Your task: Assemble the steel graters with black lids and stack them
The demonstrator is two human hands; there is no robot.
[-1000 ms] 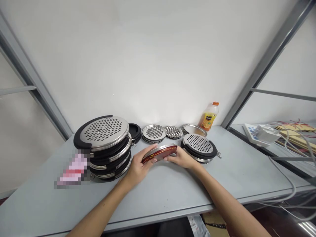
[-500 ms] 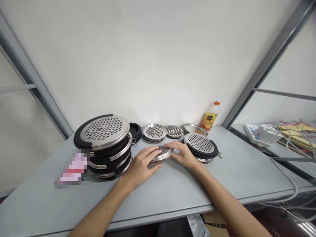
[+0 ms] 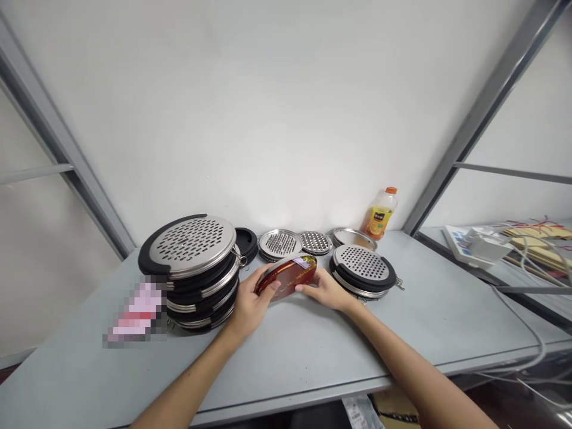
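Note:
Between my hands, a round grater disc stack point(image 3: 288, 279) is tipped up on edge, its dark red printed face towards me and a purple and yellow patch near its upper right. My left hand point(image 3: 251, 301) grips the left edge, thumb across the red face, fingers hidden behind. At the right edge my right hand point(image 3: 328, 290) pinches the stack, with its thumb at the lower rim. Left of my hands rises a tall pile of black-rimmed round graters point(image 3: 192, 244). A smaller pile of black-rimmed graters point(image 3: 363, 265) lies just beyond my right hand.
Along the wall lie a black round lid point(image 3: 245, 241), a grater disc point(image 3: 280, 243), a coarser grater disc point(image 3: 316, 241) and a metal ring point(image 3: 355, 238). An orange-capped juice bottle point(image 3: 381, 214) stands behind them. A power strip point(image 3: 469, 245) with cables is at the right.
The disc stack has been tilted up from nearly flat, so its red underside now faces me. My left thumb has moved onto that face. The other graters stay put.

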